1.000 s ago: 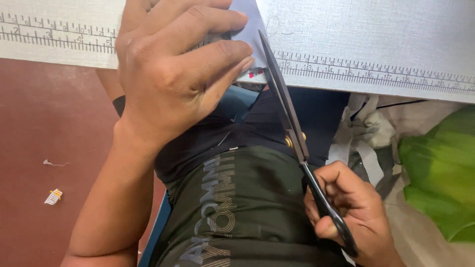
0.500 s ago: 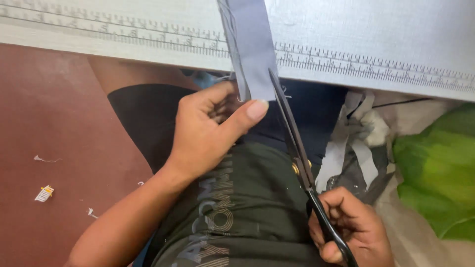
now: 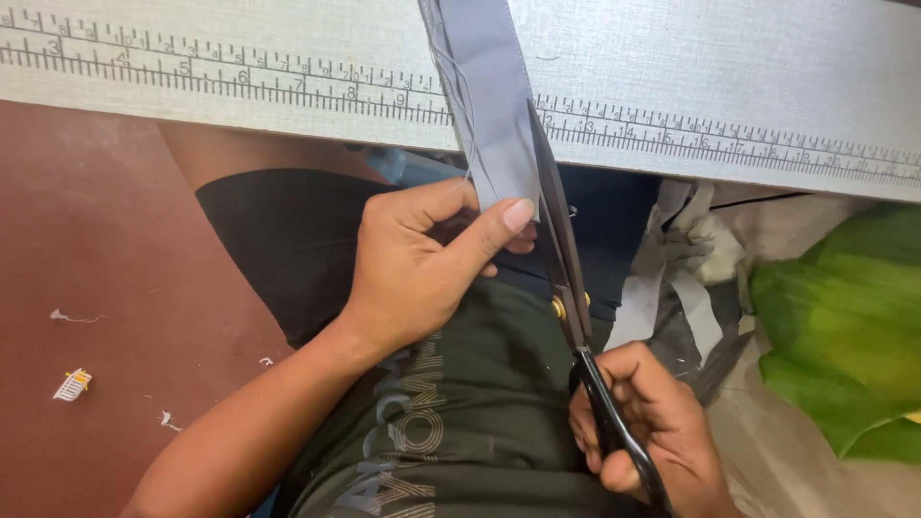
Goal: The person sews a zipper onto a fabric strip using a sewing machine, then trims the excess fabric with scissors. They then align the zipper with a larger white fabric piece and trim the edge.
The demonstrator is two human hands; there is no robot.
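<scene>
Left hand (image 3: 422, 264) pinches the lower end of a grey fabric strip (image 3: 484, 105) above it. Right hand (image 3: 648, 432) grips black scissors (image 3: 566, 278), blades closed along the strip's right edge.

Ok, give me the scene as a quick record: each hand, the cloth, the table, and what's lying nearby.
left hand: pinches the near end of the grey fabric strip
right hand: grips the black scissors by the handles
scissors: blades along the strip's right edge
table edge: pale, with a printed ruler scale
nearby: grey offcuts and green cloth on the person's right
floor: reddish-brown, with a few small scraps
</scene>
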